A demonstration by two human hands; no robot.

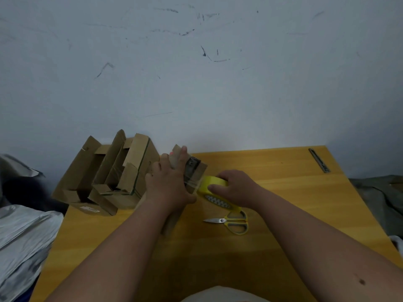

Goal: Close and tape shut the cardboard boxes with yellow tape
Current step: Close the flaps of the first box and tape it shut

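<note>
— What do we see from the head camera?

— We look down on a yellow wooden surface [272, 192] set against a scuffed pale wall [196, 73]. Our two bare forearms reach forward from the near edge.

— Where is the box we are taping?

— A small cardboard box [197, 171] stands near the far left part of the surface. Our left hand [168, 184] lies on top of it, fingers fairly straight and pressing down, thumb toward the right.

— And the tape?

— Our right hand [235, 188] grips the roll of yellow tape [214, 188], fingers curled over its rim, just right of the box. A short strip runs from the roll to the box's right side, under the left thumb.

— What else is there?

— Further left, open cardboard boxes [104, 175] sit bunched together at the surface's far left corner, flaps up. Yellow-handled scissors [231, 221] lie closed just near of the tape roll, blades pointing left. A thin dark metal strip [319, 160] lies by the far right corner. Silvery plastic sheeting [21, 236] is heaped off the left edge.
</note>
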